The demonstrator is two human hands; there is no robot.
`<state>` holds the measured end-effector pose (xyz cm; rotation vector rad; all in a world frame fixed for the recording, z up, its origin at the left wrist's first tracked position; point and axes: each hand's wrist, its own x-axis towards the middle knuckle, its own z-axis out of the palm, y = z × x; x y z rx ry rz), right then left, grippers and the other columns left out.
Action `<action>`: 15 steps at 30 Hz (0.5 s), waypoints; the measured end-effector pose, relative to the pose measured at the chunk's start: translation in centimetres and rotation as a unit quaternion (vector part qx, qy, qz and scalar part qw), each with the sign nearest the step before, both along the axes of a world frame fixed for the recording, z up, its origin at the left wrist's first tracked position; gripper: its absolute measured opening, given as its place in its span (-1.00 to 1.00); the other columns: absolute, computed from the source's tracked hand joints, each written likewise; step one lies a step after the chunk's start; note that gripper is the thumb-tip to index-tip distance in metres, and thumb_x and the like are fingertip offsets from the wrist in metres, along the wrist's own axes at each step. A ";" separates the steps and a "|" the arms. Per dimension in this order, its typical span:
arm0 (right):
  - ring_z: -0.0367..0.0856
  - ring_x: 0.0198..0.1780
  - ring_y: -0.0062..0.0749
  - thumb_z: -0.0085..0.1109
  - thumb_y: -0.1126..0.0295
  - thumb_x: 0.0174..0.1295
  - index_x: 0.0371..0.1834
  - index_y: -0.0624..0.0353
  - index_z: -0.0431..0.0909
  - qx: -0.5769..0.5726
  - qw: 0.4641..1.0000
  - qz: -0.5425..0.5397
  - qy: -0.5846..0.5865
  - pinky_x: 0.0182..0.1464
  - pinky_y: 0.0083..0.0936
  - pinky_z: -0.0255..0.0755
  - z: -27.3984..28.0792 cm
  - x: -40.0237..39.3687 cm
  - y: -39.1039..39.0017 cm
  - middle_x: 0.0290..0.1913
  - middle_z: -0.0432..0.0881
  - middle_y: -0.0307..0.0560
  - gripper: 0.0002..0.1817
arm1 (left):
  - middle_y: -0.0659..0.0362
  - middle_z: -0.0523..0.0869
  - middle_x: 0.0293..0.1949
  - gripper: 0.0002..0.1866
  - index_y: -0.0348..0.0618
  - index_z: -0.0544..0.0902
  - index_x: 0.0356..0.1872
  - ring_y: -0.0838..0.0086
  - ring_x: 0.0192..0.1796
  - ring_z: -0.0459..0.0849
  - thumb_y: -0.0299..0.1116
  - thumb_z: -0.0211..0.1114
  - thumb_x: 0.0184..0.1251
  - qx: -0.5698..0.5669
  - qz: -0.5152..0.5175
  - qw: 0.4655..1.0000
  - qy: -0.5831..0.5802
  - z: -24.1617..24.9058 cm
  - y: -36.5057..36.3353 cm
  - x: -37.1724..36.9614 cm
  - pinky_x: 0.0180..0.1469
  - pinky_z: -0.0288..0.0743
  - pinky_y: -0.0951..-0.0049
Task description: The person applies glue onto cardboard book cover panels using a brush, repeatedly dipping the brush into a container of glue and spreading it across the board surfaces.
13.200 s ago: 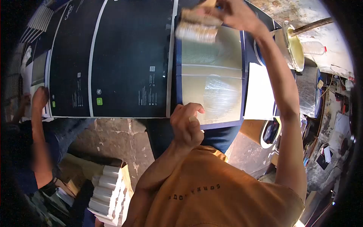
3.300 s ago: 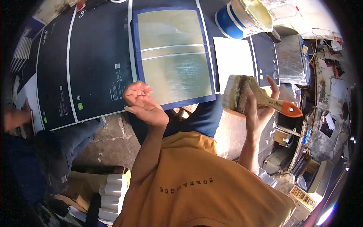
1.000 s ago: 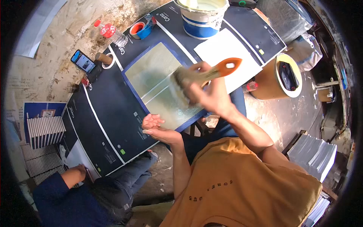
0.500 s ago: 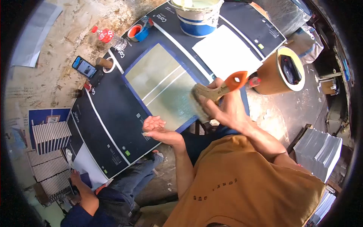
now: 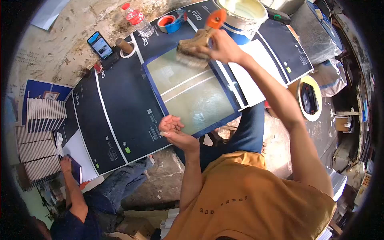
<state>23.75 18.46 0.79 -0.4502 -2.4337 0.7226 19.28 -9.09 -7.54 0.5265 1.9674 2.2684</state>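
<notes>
Your right hand [image 5: 222,44] stretched out toward 12 o'clock, closed tight round the brush [image 5: 196,46]; left hand [image 5: 173,129] hovered half-curled, holding nothing.

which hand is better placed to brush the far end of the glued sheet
Right. The right hand already grips the brush, its bristles at the sheet's far end. The left hand is empty, curled at the near edge.

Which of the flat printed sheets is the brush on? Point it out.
The blue-bordered sheet with the shiny yellowish face; the right hand presses the brush onto its far end. The dark sheets beside it lie untouched.
</notes>
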 end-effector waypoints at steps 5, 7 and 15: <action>0.74 -0.32 -0.11 0.36 0.06 0.23 -0.08 0.01 0.74 0.155 0.977 -0.130 -0.062 -0.17 -0.21 0.60 0.4 -4.6 8.8 -0.27 0.76 0.03 -0.67 | 0.22 0.48 -0.27 -0.19 -0.18 0.44 -0.02 0.57 -0.29 0.37 0.43 -0.44 0.48 -0.005 0.010 0.998 -0.055 0.6 -0.1 0.2 -0.20 0.28 0.55; 0.75 -0.24 -0.17 0.36 0.08 0.21 -0.06 0.09 0.72 0.000 0.995 -0.085 -0.044 -0.11 -0.26 0.60 3.1 -4.8 5.5 -0.24 0.77 -0.02 -0.63 | 0.19 0.48 -0.25 -0.18 -0.22 0.43 -0.05 0.55 -0.28 0.35 0.42 -0.47 0.48 -0.012 0.010 0.998 -0.062 0.6 -0.1 0.3 -0.16 0.29 0.51; 0.70 -0.36 -0.26 0.30 0.24 0.27 -0.07 0.23 0.73 0.079 0.996 0.009 -0.044 -0.23 -0.36 0.56 -0.1 -9.3 7.2 -0.31 0.76 0.03 -0.70 | 0.16 0.44 -0.26 -0.21 -0.24 0.39 -0.04 0.54 -0.28 0.34 0.38 -0.45 0.50 0.002 -0.016 0.998 -0.064 0.3 -0.6 0.2 -0.15 0.26 0.49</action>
